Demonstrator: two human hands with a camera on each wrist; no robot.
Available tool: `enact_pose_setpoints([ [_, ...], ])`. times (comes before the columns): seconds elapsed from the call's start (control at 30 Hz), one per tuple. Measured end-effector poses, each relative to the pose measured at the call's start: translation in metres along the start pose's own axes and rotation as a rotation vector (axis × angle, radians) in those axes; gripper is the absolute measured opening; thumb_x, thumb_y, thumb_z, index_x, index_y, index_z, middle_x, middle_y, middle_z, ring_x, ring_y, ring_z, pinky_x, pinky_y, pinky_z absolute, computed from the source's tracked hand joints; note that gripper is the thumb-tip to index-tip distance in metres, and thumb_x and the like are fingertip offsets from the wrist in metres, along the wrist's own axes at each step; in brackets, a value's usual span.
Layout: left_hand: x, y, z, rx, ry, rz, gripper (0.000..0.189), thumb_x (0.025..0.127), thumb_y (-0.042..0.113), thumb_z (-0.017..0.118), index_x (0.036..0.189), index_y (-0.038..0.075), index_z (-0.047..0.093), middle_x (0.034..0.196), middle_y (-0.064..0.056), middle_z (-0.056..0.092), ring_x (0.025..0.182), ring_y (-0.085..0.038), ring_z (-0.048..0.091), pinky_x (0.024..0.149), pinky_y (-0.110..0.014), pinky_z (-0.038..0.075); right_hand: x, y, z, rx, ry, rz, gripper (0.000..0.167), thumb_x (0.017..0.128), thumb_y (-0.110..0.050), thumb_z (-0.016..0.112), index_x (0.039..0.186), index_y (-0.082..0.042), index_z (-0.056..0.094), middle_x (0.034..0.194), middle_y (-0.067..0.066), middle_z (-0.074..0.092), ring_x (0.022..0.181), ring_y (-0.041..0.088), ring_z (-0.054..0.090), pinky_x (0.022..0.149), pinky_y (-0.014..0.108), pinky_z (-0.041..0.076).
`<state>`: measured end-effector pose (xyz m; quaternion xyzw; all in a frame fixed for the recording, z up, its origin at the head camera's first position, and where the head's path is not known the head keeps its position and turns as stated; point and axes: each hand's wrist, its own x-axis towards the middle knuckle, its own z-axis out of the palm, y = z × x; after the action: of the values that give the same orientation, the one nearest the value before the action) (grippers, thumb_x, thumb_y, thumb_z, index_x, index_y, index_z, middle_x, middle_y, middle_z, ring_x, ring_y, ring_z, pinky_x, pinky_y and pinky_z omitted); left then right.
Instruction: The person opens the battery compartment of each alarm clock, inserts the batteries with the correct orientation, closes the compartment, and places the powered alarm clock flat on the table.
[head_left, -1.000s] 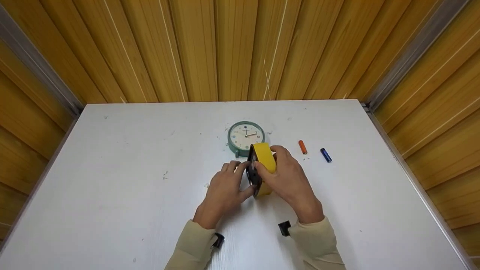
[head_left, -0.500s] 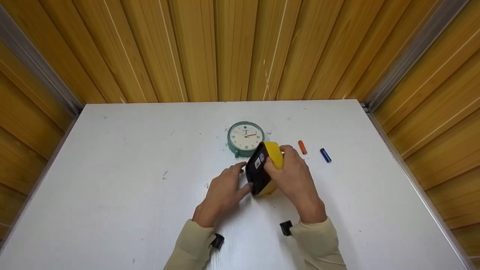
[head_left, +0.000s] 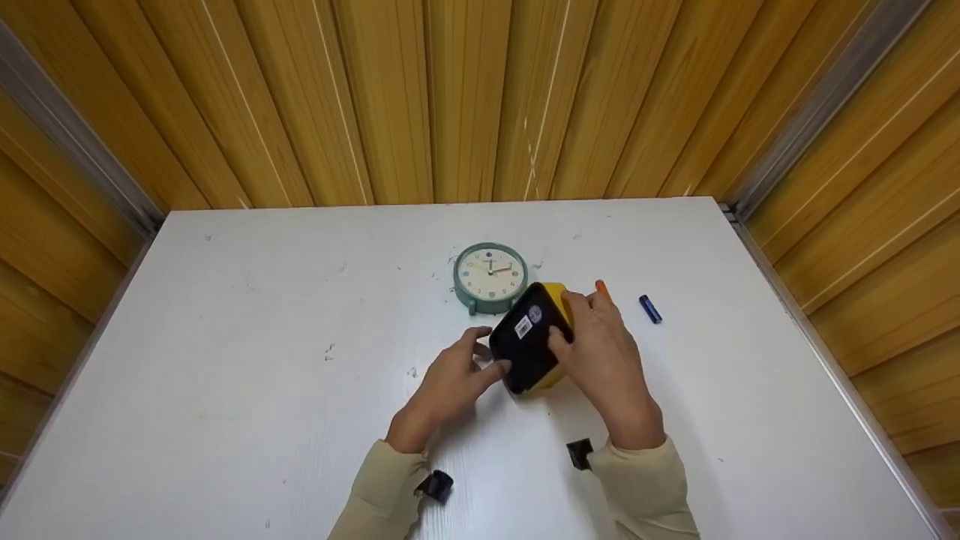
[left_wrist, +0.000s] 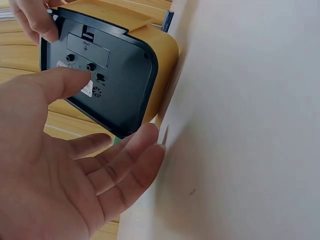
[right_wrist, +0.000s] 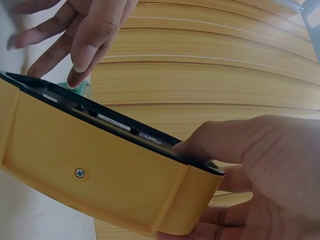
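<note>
My right hand (head_left: pixel 606 358) grips a yellow alarm clock (head_left: pixel 525 345) at its right end, thumb on the black back and fingers behind the yellow case. The clock is tilted, its back towards me and the left. In the left wrist view, the black back (left_wrist: pixel 122 87) carries a battery cover (left_wrist: pixel 90 49), small knobs and a label. The cover sits in place. My left hand (head_left: pixel 451 381) is at the clock's lower left edge, fingers loosely extended and thumb before the back. It does not grip the clock; whether a fingertip touches it, I cannot tell.
A round green clock (head_left: pixel 490 279) lies face up just behind the yellow one. An orange battery (head_left: pixel 602 289) lies beyond my right fingers, partly hidden by them. A blue battery (head_left: pixel 650 309) is farther right on the white table (head_left: pixel 262 337). Wood-look panels (head_left: pixel 390 97) stand behind.
The yellow clock has turned so that its black back faces me more fully. My right hand has moved slightly right with it, and my left fingers have come away from the back.
</note>
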<state>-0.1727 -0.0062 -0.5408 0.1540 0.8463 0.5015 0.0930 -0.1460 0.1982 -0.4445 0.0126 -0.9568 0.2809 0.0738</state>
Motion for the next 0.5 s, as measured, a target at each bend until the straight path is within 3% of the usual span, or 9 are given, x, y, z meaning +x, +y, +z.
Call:
enact_pose_setpoints([
  [0.27, 0.003, 0.001, 0.010, -0.080, 0.066, 0.015, 0.070, 0.092, 0.016, 0.081, 0.150, -0.007, 0.048, 0.119, -0.016, 0.067, 0.090, -0.019, 0.070, 0.077, -0.035, 0.058, 0.000, 0.005, -0.005, -0.066, 0.002, -0.020, 0.048, 0.099, -0.009, 0.073, 0.140, 0.011, 0.058, 0.134, 0.029, 0.053, 0.123, 0.043, 0.050, 0.095, 0.058, 0.050],
  [0.5, 0.006, -0.001, 0.012, -0.199, 0.103, -0.057, 0.070, 0.090, 0.000, 0.081, 0.148, -0.014, 0.045, 0.119, -0.020, 0.064, 0.090, -0.025, 0.073, 0.071, -0.033, 0.061, -0.001, 0.007, -0.002, -0.090, -0.014, -0.033, 0.047, 0.098, -0.007, 0.073, 0.134, 0.017, 0.056, 0.127, 0.032, 0.052, 0.116, 0.044, 0.051, 0.090, 0.059, 0.051],
])
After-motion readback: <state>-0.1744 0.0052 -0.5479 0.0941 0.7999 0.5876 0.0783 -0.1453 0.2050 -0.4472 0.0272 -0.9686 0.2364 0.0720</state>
